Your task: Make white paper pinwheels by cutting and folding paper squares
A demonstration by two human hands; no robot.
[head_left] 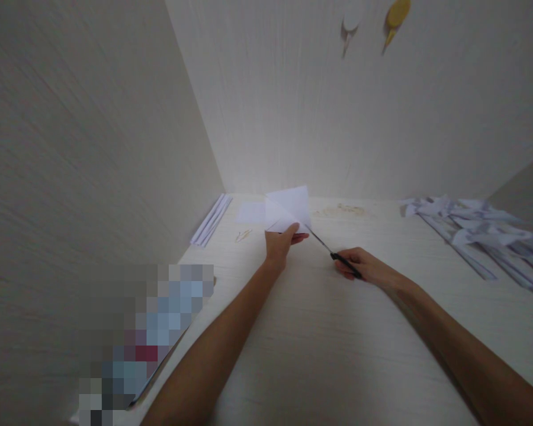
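My left hand (284,239) grips a white sheet of paper (288,204) by its lower edge, thumb in front and fingers behind. Diagonal crease lines cross the sheet. In my right hand (355,263) is a pair of scissors (346,264) with black handles. Its thin blades point up and left, and their tip reaches the lower right edge of the paper. Whether the blades are apart is too small to tell. Behind the held sheet, another flat piece of white paper (250,212) lies on the table.
Folded paper strips (212,220) lie at the left wall. Several white paper pieces with long stems (475,228) are heaped at right. Rubber bands (344,210) lie near the back wall, with more (243,235) left of my hand. A yellow hook (396,18) hangs on the wall. Blurred-out items (160,331) stand at left.
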